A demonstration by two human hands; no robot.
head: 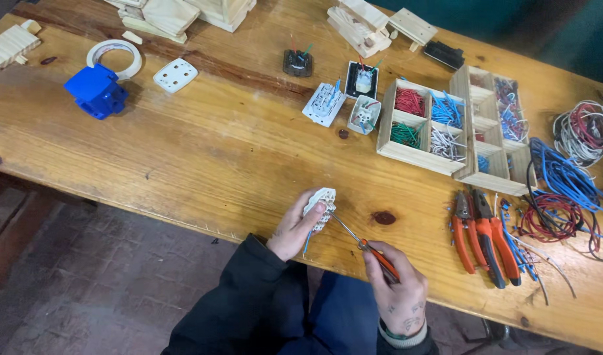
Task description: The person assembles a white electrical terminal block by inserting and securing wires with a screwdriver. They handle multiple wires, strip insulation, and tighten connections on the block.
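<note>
Two hands, one screwdriver, two wooden trays, two orange-handled pliers, one tape roll.

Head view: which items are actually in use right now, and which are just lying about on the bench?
In use:
- white socket module in left hand
- orange-handled screwdriver in right hand, tip at the module

Lying about:
- orange pliers
- wooden tray of cut wires
- wire coils
- blue plastic box
- tape roll

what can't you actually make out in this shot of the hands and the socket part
- Head view: the screwdriver tip, too small where it meets the white socket part.
- The part's near face, covered by the left hand.
- The wire coils, cut off by the right edge.
</note>
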